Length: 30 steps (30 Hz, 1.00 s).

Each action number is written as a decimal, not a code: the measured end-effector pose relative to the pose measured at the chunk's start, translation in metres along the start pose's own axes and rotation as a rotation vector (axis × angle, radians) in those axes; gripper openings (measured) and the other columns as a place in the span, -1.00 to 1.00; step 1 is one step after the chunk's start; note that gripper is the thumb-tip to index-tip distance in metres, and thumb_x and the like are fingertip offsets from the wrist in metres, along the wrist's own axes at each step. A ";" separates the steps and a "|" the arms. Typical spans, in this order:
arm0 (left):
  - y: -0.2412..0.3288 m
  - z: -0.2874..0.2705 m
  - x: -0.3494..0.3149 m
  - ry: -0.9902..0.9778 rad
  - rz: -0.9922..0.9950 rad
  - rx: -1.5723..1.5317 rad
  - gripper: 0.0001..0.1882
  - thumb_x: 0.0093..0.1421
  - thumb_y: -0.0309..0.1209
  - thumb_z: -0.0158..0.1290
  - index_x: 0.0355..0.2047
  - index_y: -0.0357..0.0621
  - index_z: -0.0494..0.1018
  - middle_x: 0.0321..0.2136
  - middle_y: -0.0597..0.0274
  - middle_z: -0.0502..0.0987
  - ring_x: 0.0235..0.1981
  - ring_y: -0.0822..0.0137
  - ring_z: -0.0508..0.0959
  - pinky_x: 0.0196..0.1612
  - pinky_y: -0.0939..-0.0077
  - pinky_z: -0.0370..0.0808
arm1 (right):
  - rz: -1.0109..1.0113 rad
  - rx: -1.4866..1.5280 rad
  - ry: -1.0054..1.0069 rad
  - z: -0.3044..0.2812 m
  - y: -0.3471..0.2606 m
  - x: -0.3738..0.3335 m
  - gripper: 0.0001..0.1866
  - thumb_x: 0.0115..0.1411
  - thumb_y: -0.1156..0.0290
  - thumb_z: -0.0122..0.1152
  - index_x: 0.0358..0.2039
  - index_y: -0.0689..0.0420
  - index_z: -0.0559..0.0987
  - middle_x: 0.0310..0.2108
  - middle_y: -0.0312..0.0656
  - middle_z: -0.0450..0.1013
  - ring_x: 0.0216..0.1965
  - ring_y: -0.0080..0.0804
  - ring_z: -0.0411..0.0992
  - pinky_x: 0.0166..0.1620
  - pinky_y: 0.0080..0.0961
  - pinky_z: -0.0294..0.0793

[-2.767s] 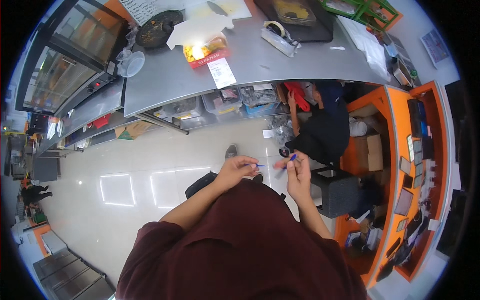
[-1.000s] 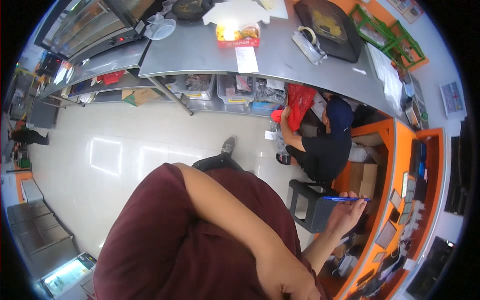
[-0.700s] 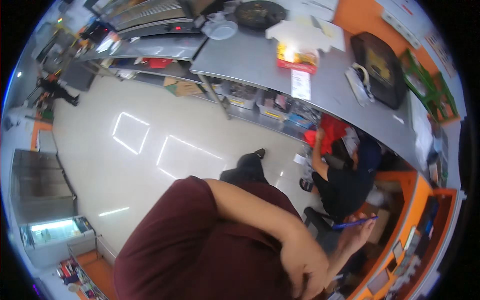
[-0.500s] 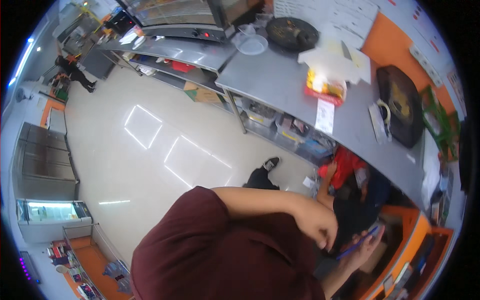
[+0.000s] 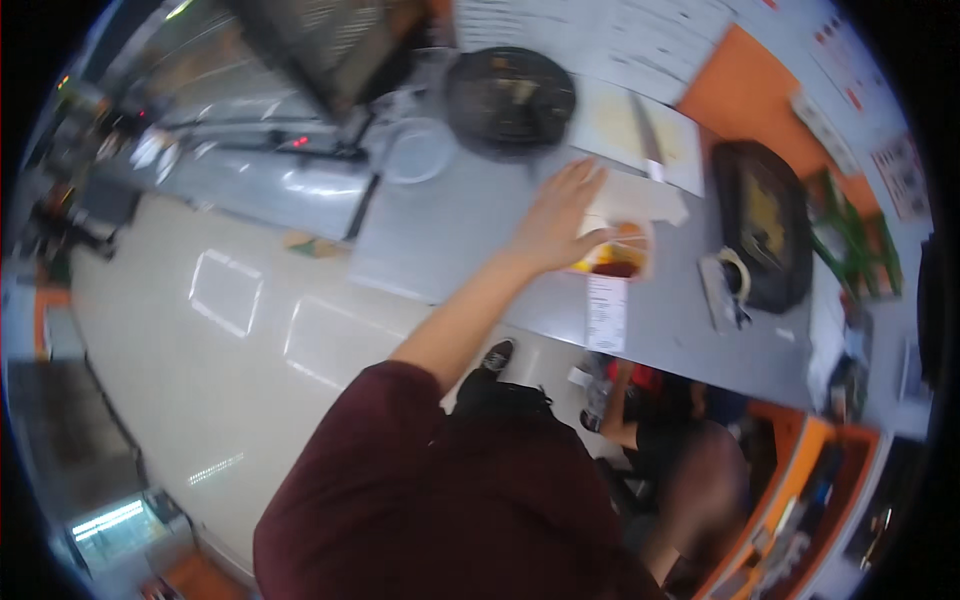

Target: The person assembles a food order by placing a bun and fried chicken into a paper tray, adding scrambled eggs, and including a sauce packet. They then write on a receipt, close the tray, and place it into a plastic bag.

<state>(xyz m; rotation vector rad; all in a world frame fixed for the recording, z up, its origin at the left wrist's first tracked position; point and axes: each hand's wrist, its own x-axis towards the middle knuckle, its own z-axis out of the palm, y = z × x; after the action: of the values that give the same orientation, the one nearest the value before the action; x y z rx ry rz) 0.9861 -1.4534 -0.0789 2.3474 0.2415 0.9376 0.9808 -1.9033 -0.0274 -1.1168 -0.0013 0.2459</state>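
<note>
My left hand [image 5: 553,222] reaches over the steel worktop with its fingers stretched out. It lies at the left side of a takeaway food box [image 5: 648,262], its thumb over the box's edge; whether it touches the box I cannot tell. The box's white lid [image 5: 640,195] stands raised at the back, and yellow and red food shows inside. From the box's front hangs a printed paper slip [image 5: 606,315]. Low on the right is my right hand [image 5: 705,480], smeared by motion, so its fingers and anything in them cannot be made out.
Behind the box a knife [image 5: 648,135] lies on a white cutting board [image 5: 605,115]. A round dark pan [image 5: 510,103], a clear plastic bowl [image 5: 418,150], a tape dispenser [image 5: 722,290] and a dark tray [image 5: 765,225] share the worktop [image 5: 470,230]. A person's arm [image 5: 618,410] shows below the worktop.
My left hand has moved from near my right hand up to the food box on the worktop. My right hand, which held a thin blue item, is now blurred. The view has shifted.
</note>
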 end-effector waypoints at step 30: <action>-0.015 0.079 -0.110 -0.639 -0.131 -0.160 -0.50 0.19 -0.18 0.16 0.10 -0.08 0.44 -0.19 0.12 0.52 -0.16 0.07 0.57 -0.05 0.19 0.49 | 0.100 -0.588 -0.354 0.059 0.192 0.133 -0.86 0.10 0.55 0.40 -0.33 0.19 0.59 -0.31 -0.28 0.56 -0.29 -0.57 0.46 -0.21 -0.59 0.48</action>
<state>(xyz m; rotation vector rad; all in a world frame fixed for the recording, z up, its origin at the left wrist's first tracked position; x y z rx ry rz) 0.9597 -1.5185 -0.1956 2.3143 0.0559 0.1118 1.0655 -1.7453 -0.1888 -1.6449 -0.3529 0.5541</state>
